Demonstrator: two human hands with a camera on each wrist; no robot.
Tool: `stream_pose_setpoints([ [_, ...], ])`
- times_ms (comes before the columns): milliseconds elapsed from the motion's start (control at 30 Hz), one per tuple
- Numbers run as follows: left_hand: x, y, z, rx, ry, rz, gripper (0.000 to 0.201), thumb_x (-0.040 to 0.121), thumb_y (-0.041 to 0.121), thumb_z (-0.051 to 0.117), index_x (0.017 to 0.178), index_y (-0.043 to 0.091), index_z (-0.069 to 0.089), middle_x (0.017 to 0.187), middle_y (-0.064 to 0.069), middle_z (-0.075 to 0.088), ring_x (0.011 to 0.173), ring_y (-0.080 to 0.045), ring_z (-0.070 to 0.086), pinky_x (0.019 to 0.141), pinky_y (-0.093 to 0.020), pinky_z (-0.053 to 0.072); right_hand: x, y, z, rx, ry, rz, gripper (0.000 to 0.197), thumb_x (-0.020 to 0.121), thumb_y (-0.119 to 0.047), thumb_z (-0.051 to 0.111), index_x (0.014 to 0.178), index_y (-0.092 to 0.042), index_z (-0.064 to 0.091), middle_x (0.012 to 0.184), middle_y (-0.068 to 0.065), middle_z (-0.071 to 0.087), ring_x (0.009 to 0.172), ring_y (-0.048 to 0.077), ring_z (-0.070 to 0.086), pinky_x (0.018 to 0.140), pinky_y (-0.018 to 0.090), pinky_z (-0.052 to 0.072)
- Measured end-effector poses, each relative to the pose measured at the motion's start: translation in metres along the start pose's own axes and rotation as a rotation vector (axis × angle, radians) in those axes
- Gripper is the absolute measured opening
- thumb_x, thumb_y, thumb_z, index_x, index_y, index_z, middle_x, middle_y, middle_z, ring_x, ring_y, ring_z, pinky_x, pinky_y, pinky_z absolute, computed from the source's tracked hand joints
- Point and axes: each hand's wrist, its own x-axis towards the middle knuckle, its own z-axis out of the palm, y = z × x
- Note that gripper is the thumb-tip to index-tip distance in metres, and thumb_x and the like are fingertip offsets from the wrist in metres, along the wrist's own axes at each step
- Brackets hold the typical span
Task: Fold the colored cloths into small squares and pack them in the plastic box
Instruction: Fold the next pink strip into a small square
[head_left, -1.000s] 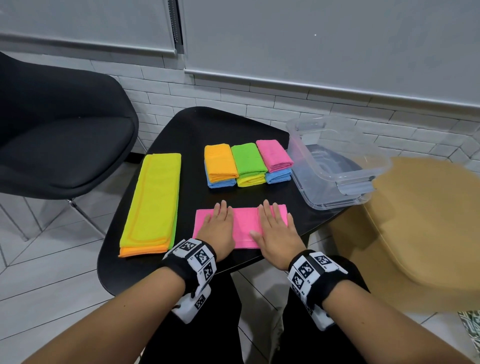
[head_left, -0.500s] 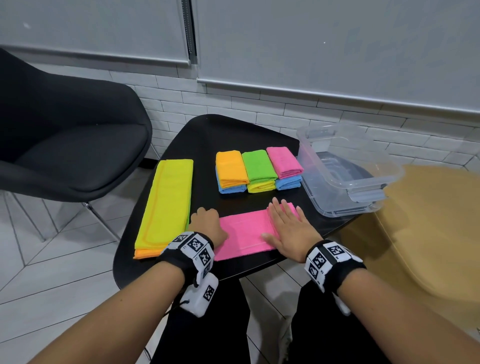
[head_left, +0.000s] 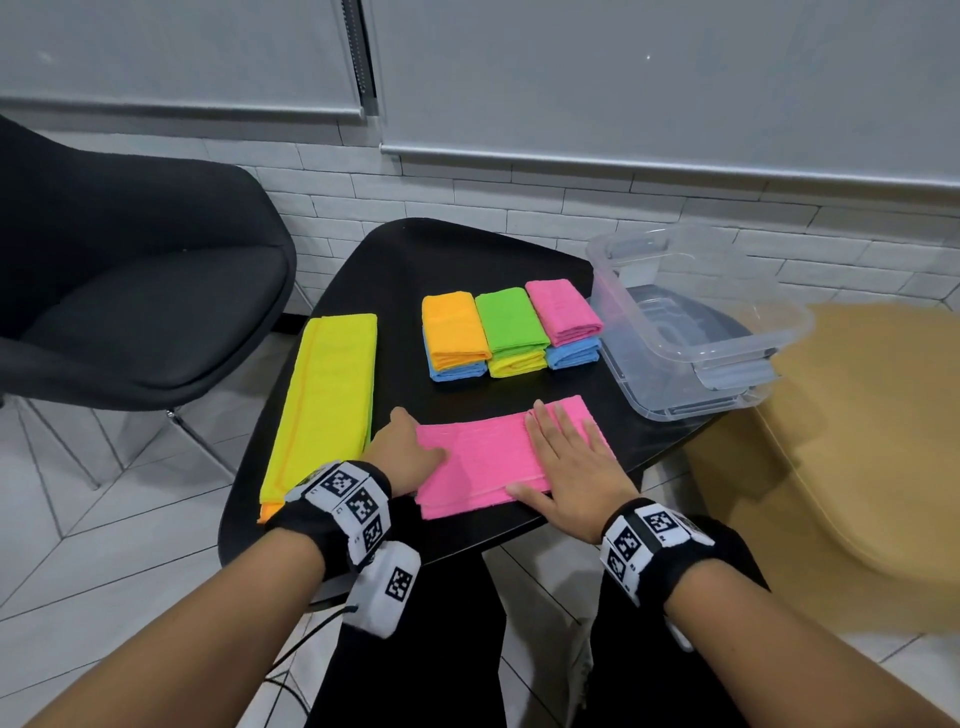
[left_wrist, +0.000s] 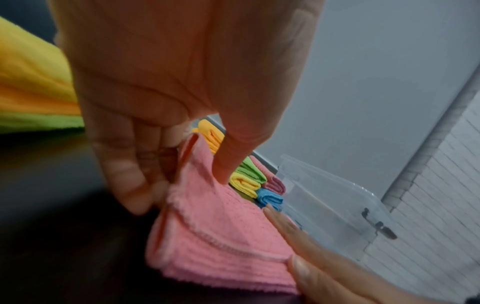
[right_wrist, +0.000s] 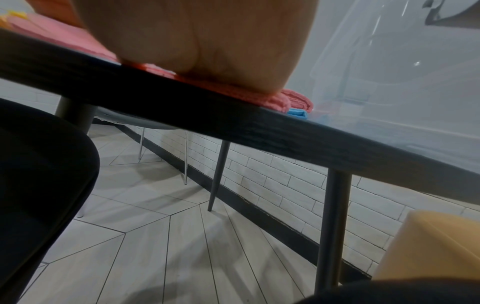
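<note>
A pink cloth (head_left: 483, 457), folded into a long strip, lies near the front edge of the black table (head_left: 457, 260). My left hand (head_left: 402, 452) pinches the strip's left end (left_wrist: 197, 185) between thumb and curled fingers, lifting its corner. My right hand (head_left: 563, 462) lies flat on the strip's right half, fingers straight. Behind it stand three small stacks of folded squares: orange on blue (head_left: 452, 335), green on yellow (head_left: 511, 330), pink on blue (head_left: 566, 319). The clear plastic box (head_left: 696, 317) sits at the table's right edge.
A stack of long folded cloths, yellow on top (head_left: 324, 400), lies along the table's left side. A black chair (head_left: 130, 280) stands at the left and a tan seat (head_left: 857, 441) at the right. My legs are under the table's front edge.
My left hand slid from flat on the strip to its left end and curled onto it. The right hand stayed flat on the right half. The head view shifted slightly.
</note>
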Motion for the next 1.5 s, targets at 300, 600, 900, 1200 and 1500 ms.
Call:
stream_pose_setpoints([
  [300,-0.004,0.039,-0.004,0.009,0.001,0.070,0.061,0.091,0.019,0.059,0.139,0.014,0.022,0.092,-0.008,0.057,0.061,-0.021,0.064,0.056,-0.028,0.056,-0.003,0.011,-0.013,0.257,-0.013,-0.064,0.121,0.072,-0.083,0.041,0.149,-0.014,-0.023,0.157,-0.003,-0.024,0.145,0.010,-0.019,0.121,0.039,-0.005],
  [600,0.003,0.089,0.021,0.123,-0.038,0.135,0.052,0.088,0.018,0.057,0.132,0.008,0.032,0.101,-0.013,0.064,0.090,-0.030,0.066,0.081,-0.041,0.055,-0.025,0.014,-0.028,0.245,-0.006,-0.053,0.118,0.077,-0.070,0.057,0.151,-0.007,-0.010,0.161,0.005,-0.007,0.147,0.015,-0.007,0.117,0.028,-0.004],
  [900,0.008,0.079,0.027,0.271,-0.138,0.390,0.043,0.086,-0.001,0.039,0.117,0.028,0.049,0.102,0.005,0.066,0.098,-0.017,0.060,0.090,-0.042,0.047,-0.026,0.016,-0.023,0.231,-0.045,-0.070,0.118,0.077,-0.072,0.055,0.151,-0.007,-0.011,0.161,0.007,-0.005,0.148,0.016,-0.005,0.118,0.029,-0.004],
  [1200,-0.001,0.047,0.017,0.290,-0.244,0.555,0.037,0.085,0.005,0.059,0.111,0.032,0.061,0.118,0.015,0.054,0.112,-0.007,0.051,0.098,-0.025,0.040,-0.016,0.019,-0.046,0.219,-0.090,-0.085,0.120,0.070,-0.079,0.055,0.153,-0.014,-0.003,0.161,0.001,-0.002,0.147,0.014,-0.006,0.116,0.032,-0.007],
  [1500,-0.025,0.027,0.042,0.243,-0.209,0.684,0.044,0.087,0.029,0.066,0.129,0.026,0.053,0.122,0.013,0.047,0.100,-0.003,0.045,0.092,-0.015,0.038,-0.017,0.005,-0.038,0.090,-0.077,-0.058,0.103,0.068,-0.066,-0.016,0.151,-0.006,-0.009,0.160,0.008,-0.012,0.147,0.018,-0.014,0.117,0.048,-0.004],
])
